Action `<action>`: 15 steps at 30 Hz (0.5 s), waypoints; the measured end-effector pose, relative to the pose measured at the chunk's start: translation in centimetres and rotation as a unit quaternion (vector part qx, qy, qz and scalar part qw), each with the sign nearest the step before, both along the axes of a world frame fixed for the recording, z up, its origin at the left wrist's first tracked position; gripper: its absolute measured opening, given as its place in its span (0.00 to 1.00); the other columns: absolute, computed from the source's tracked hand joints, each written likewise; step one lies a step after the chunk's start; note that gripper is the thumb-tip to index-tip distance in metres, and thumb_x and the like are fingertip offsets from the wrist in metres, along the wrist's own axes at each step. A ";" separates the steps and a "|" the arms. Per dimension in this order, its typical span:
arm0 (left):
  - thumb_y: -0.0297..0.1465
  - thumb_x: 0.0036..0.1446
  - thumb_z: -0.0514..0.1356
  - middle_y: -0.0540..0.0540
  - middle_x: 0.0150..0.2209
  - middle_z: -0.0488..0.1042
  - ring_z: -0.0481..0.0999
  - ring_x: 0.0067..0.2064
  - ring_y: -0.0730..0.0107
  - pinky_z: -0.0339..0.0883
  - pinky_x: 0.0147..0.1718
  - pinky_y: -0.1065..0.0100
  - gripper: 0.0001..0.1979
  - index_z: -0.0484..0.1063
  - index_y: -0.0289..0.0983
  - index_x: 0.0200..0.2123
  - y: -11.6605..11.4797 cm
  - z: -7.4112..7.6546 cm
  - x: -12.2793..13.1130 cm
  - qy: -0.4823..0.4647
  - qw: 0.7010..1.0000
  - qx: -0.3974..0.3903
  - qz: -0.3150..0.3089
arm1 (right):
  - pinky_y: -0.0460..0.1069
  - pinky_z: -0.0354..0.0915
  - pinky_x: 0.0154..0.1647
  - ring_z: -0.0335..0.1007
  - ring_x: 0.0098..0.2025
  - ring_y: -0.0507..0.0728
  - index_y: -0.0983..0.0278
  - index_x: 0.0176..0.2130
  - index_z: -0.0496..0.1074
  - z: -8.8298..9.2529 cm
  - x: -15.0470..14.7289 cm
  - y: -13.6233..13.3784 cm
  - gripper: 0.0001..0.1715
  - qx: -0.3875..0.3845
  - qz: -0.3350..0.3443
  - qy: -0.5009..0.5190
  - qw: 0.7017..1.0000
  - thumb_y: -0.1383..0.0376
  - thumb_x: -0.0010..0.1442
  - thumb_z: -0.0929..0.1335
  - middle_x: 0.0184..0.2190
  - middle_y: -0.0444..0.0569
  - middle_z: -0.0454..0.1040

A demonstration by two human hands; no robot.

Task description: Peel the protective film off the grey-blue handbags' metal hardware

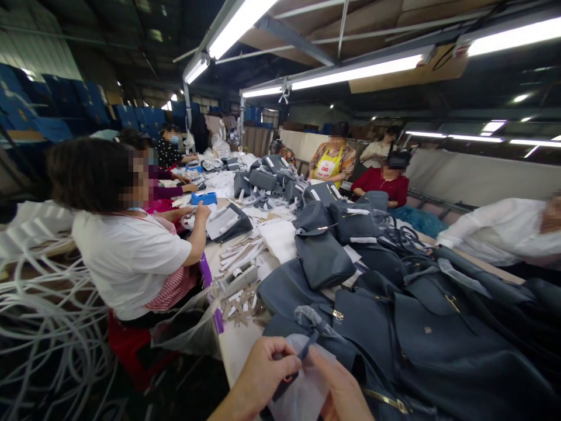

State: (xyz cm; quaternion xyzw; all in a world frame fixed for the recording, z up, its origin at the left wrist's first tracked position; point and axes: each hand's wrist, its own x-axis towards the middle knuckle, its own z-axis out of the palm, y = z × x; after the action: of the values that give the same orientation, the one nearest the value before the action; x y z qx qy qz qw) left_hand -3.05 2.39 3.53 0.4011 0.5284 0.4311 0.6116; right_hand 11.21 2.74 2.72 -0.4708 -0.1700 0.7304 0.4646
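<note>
At the lower middle, my left hand [262, 374] is closed, thumb against bent fingers, on a thin white wrapping sheet [302, 389]. My right hand [340, 383] is beside it, its fingers on the sheet's right side. A dark narrow strap [308, 345] rises between the two hands. Something small with a red-orange mark shows under my left thumb; I cannot make out what it is. Just beyond my hands lies a dark blue-grey bag [363, 327] with gold-coloured hardware, and a plastic-wrapped handle [313, 318] rests close to my fingers.
More dark bags [324, 251] are piled along the table [236, 345]. Card strips [241, 251] and a tape dispenser [236, 279] lie on the left. A co-worker in a white shirt [127, 257] sits there; others work farther back. White cord coils [52, 327] cover the floor.
</note>
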 end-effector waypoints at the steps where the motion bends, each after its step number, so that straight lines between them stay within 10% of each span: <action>1: 0.33 0.38 0.62 0.53 0.18 0.67 0.64 0.22 0.73 0.56 0.25 0.70 0.08 0.71 0.35 0.22 -0.1 0.1 0.0 -0.003 1.000 0.005 0.002 | 0.51 0.72 0.31 0.79 0.32 0.63 0.69 0.35 0.79 0.3 -0.4 0.2 0.27 0.000 -0.020 0.011 1.000 0.59 0.35 0.81 0.28 0.52 0.83; 6: 0.28 0.37 0.64 0.56 0.21 0.69 0.68 0.23 0.70 0.60 0.25 0.70 0.24 0.65 0.38 0.42 -0.3 -0.3 0.1 -0.040 0.998 -0.004 0.047 | 0.52 0.73 0.33 0.80 0.33 0.63 0.64 0.36 0.76 0.2 -2.1 0.7 0.31 -0.012 -0.109 0.023 0.994 0.63 0.29 0.82 0.27 0.46 0.83; 15: 0.36 0.30 0.75 0.53 0.24 0.69 0.67 0.23 0.73 0.58 0.21 0.73 0.23 0.65 0.38 0.25 -2.2 -3.1 0.2 -0.263 0.954 -0.133 0.046 | 0.54 0.74 0.35 0.80 0.31 0.63 0.63 0.38 0.73 1.5 -1.5 0.1 0.34 -0.006 -0.115 0.033 0.993 0.60 0.30 0.82 0.27 0.46 0.83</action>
State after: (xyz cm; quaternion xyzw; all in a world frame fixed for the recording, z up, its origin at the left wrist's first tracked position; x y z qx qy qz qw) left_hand -2.84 0.17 0.46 0.1634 0.4196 0.4747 0.7563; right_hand 9.69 2.87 4.22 -0.4658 -0.0950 0.6882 0.5480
